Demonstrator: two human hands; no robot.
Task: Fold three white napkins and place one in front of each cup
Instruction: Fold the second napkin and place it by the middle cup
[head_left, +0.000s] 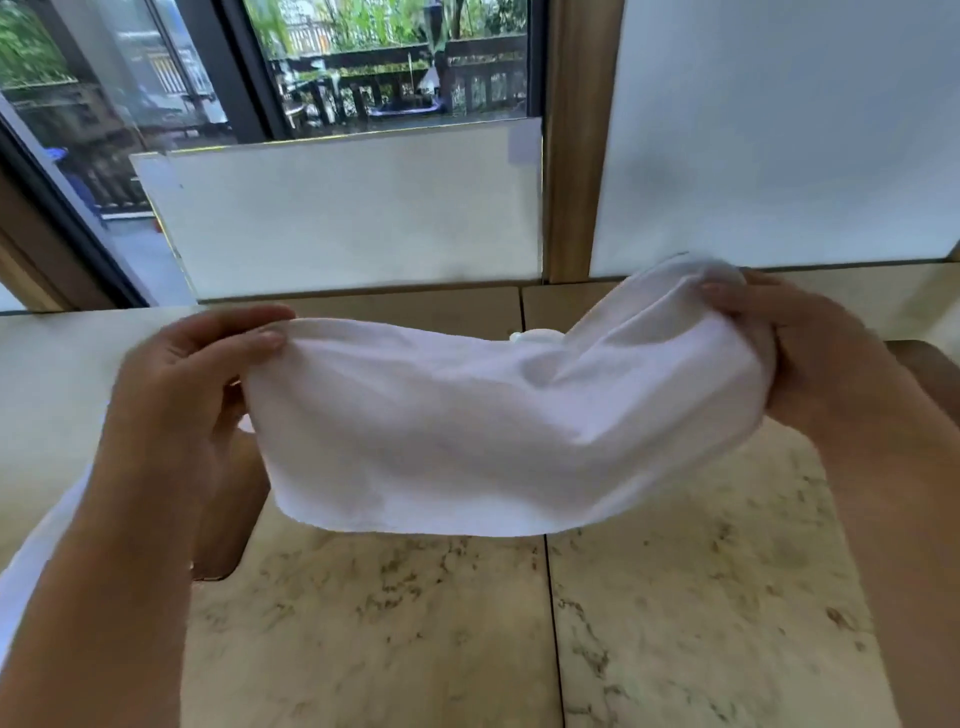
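Head view. Item: one white, soft cloth napkin (483, 426), doubled over on itself and being held in the air above the cream, brown-veined marble bench (675, 597), touching the bench nowhere that can be seen. The cloth is sagging in the middle, showing shallow creases running from the upper right toward the centre, and its lower edge is hanging as a slightly frayed, curved hem. Its right end is sitting higher than its left.

Hands: the left hand (176, 395) is pinching the napkin's upper left corner between thumb and fingertips. The right hand (800, 348) is gripping the bunched right end, fingers curled over the fabric.

Hidden or unclear: a small white rounded object (535, 336) is peeking over the napkin's top edge at the centre; too little is showing to tell what it is. A strip of white fabric (36, 551) is showing at the left edge beside the left forearm, cut off by the frame. The right forearm is running out of the lower right corner. The whole frame is slightly blurred.

Count: napkins held, one; hands, two; bench slabs with a dark seam between them, two in the foreground. Behind the bench, frosted glass panels (353, 218) are standing under a window looking onto greenery.
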